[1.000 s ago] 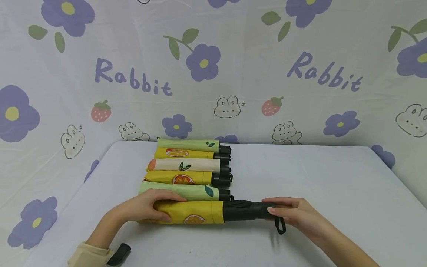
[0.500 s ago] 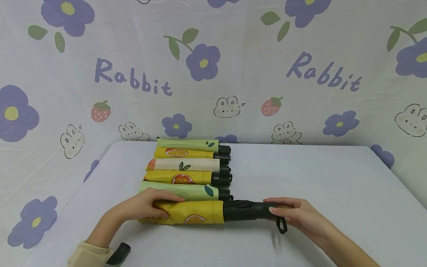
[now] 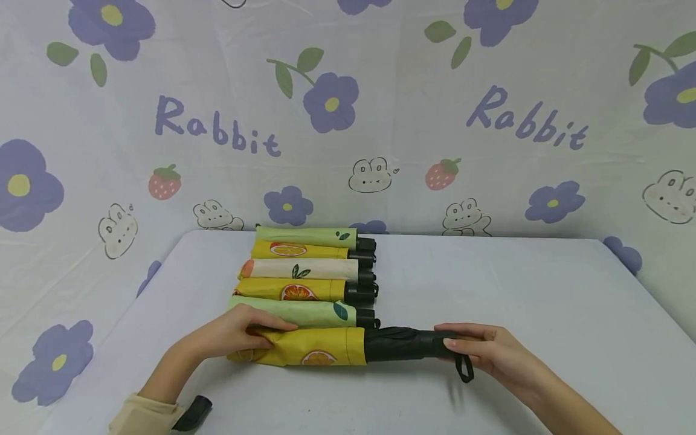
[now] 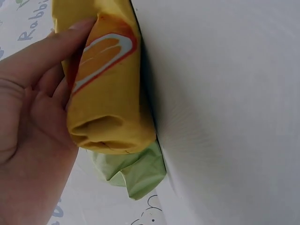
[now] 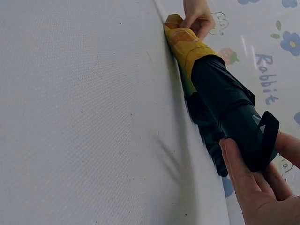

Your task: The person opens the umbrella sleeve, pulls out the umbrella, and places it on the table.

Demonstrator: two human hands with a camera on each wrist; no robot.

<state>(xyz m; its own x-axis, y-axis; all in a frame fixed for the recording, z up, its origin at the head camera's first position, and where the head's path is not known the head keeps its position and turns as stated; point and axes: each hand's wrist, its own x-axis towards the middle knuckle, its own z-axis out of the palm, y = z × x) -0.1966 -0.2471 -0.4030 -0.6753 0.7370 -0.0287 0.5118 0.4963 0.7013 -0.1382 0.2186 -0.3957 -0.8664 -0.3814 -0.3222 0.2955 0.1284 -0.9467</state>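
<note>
Umbrella (image 3: 399, 343), black and folded, lies partly inside a yellow cover (image 3: 331, 344) printed with orange slices, along the near side of a row on the white table (image 3: 522, 290). Your left hand (image 3: 241, 329) grips the cover toward its closed end; the left wrist view shows your thumb pressed on the cloth. Your right hand (image 3: 492, 347) has thumb and fingers clamped on the handle end, and the strap (image 3: 465, 370) hangs as a loose loop just beside them.

Step in hand is judged to be removal of the umbrella from its cover, part done: a good length of black shows beyond the mouth, and the rest is hidden within. Your next move appears to call for a steady left hold and a straight pull to the right.

Immediately behind lies a light green umbrella (image 3: 310, 312), close against your work; a sideways swing could disturb it. Behind that, in order, are a yellow umbrella (image 3: 299, 290), a cream umbrella (image 3: 321, 269), a second yellow umbrella (image 3: 315, 249) and a pale green umbrella (image 3: 304, 237), all covered, handles to the right. Bunched cloth under your left fingers may drag. Near your left cuff (image 3: 147, 414) sits a dark object (image 3: 194, 414), not identifiable.
</note>
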